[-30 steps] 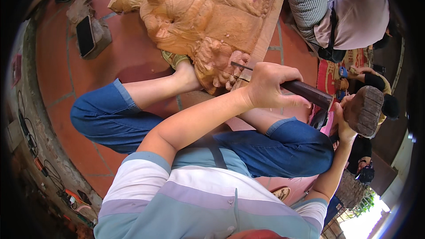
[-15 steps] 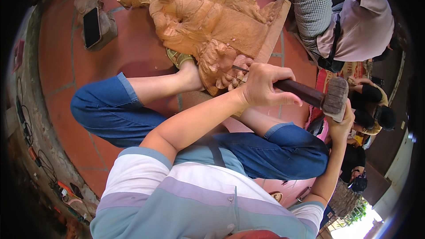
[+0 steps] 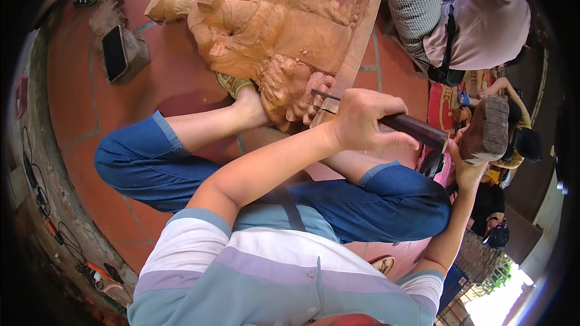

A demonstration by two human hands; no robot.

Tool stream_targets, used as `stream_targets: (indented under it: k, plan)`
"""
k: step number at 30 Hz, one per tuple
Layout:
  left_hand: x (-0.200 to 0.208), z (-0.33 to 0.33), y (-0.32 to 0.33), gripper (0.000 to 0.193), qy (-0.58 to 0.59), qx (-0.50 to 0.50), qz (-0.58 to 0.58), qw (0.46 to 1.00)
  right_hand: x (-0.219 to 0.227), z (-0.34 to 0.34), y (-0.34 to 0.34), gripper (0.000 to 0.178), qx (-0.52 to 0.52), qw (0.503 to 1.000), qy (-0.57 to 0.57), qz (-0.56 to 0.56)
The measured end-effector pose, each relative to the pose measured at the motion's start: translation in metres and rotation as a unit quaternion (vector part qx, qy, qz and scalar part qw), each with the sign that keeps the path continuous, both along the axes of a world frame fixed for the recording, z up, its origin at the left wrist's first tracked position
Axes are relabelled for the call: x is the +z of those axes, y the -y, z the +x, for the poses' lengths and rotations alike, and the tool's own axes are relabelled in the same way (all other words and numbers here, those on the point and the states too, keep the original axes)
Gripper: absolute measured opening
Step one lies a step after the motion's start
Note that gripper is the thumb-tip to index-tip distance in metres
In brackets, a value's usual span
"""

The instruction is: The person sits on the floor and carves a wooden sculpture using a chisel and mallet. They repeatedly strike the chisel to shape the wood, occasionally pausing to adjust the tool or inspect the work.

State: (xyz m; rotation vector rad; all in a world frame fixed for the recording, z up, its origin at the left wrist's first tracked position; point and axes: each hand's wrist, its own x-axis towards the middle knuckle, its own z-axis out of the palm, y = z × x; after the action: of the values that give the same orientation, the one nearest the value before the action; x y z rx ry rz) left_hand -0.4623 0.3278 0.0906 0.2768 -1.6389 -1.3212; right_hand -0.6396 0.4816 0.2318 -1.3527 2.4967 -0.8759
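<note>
- Left hand point(image 3: 370, 122) curled round the chisel point(image 3: 417, 131), thumb stretched out, blade at the knobbly lumps of my carving point(image 3: 290, 33)!
- Right hand point(image 3: 469, 174) has the mallet point(image 3: 487, 128), grip partly hidden, head just off the chisel's end.
- Carving's lying on the red floor point(image 3: 151, 87), beyond my legs.
- Main shapes look done; lumps seem rough, smoothing apparently left.

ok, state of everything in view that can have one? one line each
left hand: closed on the chisel
chisel: slanted, blade tip at the carving
right hand: gripping the mallet, grip partly hidden
mallet: raised, head apart from the chisel's butt
carving: lying on the floor, unpainted, small chips on it
phone: face up on a block, screen dark
sandal: worn
</note>
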Motion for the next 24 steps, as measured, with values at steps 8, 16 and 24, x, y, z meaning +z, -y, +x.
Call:
stream_targets:
  k: [8, 16, 24]
  plan:
    - [0.001, 0.012, 0.008, 0.047, 0.000, -0.008, 0.040, 0.999, 0.003, 0.011, 0.002, 0.032, 0.047, 0.999, 0.016, -0.010]
    - [-0.016, 0.011, 0.013, 0.049, -0.017, -0.120, 0.203, 0.972, 0.006, -0.001, 0.010, 0.042, 0.058, 0.989, -0.112, 0.074]
    - [-0.040, 0.017, 0.000, 0.072, -0.070, -0.051, 0.186, 0.979, 0.008, -0.002, 0.009, 0.036, 0.142, 0.979, -0.118, 0.083]
